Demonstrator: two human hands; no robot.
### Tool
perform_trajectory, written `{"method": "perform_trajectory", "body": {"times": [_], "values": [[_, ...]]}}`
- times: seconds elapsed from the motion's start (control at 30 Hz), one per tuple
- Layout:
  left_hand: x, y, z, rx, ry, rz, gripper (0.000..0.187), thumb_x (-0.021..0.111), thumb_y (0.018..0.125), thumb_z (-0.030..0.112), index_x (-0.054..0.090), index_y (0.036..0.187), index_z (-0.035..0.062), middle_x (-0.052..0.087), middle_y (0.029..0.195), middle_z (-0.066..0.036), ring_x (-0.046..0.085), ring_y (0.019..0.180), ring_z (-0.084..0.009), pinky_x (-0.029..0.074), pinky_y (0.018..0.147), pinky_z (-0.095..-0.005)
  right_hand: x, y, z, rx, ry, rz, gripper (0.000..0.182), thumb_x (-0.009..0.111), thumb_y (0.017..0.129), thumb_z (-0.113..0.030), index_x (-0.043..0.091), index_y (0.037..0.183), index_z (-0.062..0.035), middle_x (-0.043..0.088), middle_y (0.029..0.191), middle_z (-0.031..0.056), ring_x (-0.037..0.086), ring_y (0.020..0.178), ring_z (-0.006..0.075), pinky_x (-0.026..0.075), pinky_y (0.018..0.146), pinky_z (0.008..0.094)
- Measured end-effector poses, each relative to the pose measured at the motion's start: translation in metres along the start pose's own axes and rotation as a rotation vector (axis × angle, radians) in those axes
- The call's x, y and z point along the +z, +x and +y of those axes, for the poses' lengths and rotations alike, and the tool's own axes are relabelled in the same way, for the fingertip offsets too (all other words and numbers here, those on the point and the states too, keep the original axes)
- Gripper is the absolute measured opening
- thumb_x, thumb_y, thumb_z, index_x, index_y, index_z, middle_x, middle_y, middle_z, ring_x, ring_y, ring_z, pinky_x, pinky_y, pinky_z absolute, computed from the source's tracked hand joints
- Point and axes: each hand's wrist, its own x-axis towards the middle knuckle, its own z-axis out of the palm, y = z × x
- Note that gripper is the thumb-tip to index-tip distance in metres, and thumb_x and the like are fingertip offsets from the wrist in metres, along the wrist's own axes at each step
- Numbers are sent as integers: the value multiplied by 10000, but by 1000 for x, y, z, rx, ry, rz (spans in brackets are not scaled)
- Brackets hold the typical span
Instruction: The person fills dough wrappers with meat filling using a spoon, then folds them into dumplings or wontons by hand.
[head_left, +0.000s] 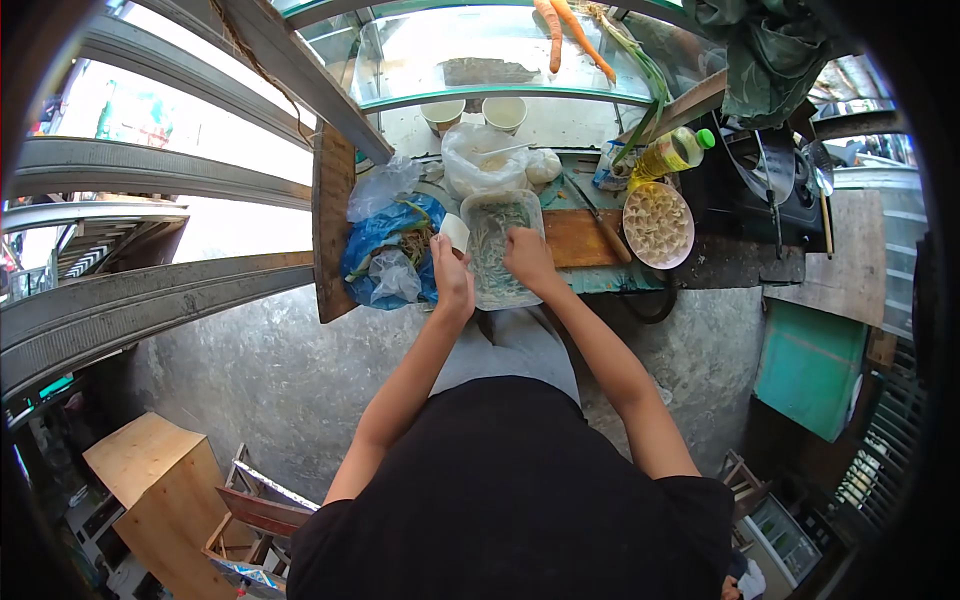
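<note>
My left hand [453,278] is closed on a pale dumpling wrapper [455,232], which stands up from the fingers beside the left wall of a clear plastic container [508,299]. A greyish-green, mushy mixture [487,250] lines the inside of that container. Over its right side, my right hand [529,258] has its fingers curled together; what they hold, if anything, is hidden. To the right, a round plate [686,240] carries many small, pale folded dumplings [657,222].
A wooden board [575,238] with a knife [598,222] lies right of the container. Blue plastic bags [365,262] sit left. Behind are a white bag [470,170], two cups [504,115] and an oil bottle [675,152]. Carrots [570,35] rest on the glass case.
</note>
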Motion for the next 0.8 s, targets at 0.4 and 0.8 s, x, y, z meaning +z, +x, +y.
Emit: {"method": "perform_trajectory", "body": {"times": [0.4, 0.8], "values": [[-18, 12, -10, -14, 59, -106, 324, 311, 933, 395, 341, 1184, 192, 367, 1300, -44, 307, 1238, -266, 92, 943, -629, 9, -16, 0, -109, -118, -76, 144, 521, 682, -54, 577, 807, -11, 594, 747, 207, 595, 721, 389, 476, 658, 457], [-21, 15, -9, -14, 75, -113, 313, 318, 933, 383, 345, 1188, 205, 390, 1289, -21, 312, 1240, -240, 117, 916, -627, 23, -55, -2, -407, -406, -192, 86, 478, 713, -27, 538, 769, -3, 599, 723, 186, 613, 632, 325, 486, 530, 402]]}}
